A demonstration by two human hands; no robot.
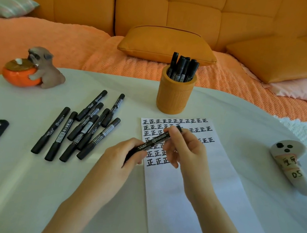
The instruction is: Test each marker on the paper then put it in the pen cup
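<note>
While your left hand [126,154] grips the lower end of a black marker [153,141], your right hand [181,145] pinches its upper end, above the paper [198,186] (rows of inked characters fill its top). Beyond stands the pen cup [175,97]; loose markers [80,126] lie left.
</note>
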